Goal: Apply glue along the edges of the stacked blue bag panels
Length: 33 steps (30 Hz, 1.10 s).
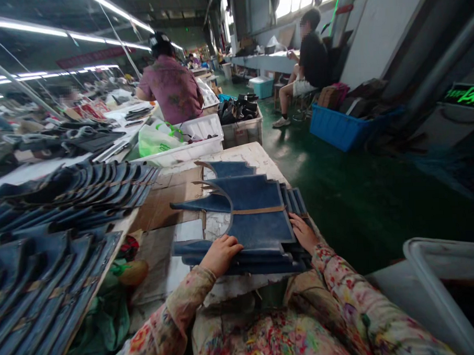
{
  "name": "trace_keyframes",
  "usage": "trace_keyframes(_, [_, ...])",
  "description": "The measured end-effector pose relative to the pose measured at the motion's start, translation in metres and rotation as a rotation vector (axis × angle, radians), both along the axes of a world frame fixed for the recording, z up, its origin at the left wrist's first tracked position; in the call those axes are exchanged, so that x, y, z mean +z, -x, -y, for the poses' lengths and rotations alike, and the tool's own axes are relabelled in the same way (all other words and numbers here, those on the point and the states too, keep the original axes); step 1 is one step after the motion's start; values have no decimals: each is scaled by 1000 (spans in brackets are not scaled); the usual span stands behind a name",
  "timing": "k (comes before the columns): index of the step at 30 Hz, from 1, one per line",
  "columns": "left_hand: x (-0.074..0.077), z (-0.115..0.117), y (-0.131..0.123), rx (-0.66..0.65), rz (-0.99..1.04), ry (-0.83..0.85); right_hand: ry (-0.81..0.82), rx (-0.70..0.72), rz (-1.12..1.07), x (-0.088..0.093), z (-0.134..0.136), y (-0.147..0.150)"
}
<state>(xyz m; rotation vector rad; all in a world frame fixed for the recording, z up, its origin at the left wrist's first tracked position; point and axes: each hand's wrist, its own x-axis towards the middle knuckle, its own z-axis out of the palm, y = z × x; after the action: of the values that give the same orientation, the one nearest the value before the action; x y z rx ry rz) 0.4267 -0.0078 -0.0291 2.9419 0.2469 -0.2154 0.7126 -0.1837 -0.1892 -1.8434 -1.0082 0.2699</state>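
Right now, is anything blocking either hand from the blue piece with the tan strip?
Nothing visible is in the way: the left hand rests at the near left corner of the blue piece, the right hand at its right edge.

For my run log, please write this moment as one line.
left hand: on blue piece | right hand: at piece's right edge | brown strip: across piece | blue bin: on floor

Blue panels (257,192) lie on a scuffed table (255,151); cardboard (155,202) too
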Motion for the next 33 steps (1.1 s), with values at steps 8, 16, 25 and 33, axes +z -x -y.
trace_keyframes(8, [7, -7, 10, 73, 115, 39, 6, -43, -6, 14, 1, 6])
trace_keyframes(16, [-4, -3, 11, 93, 9, 74, 13, -25, 95, 22, 1, 13])
trace_keyframes(25, [-14, -21, 6, 41, -149, 176, 110, 65, 436, 26, -2, 27])
trace_keyframes(33, [-21, -112, -26, 351, -140, -41, 174, 75, 600, 12, -1, 28])
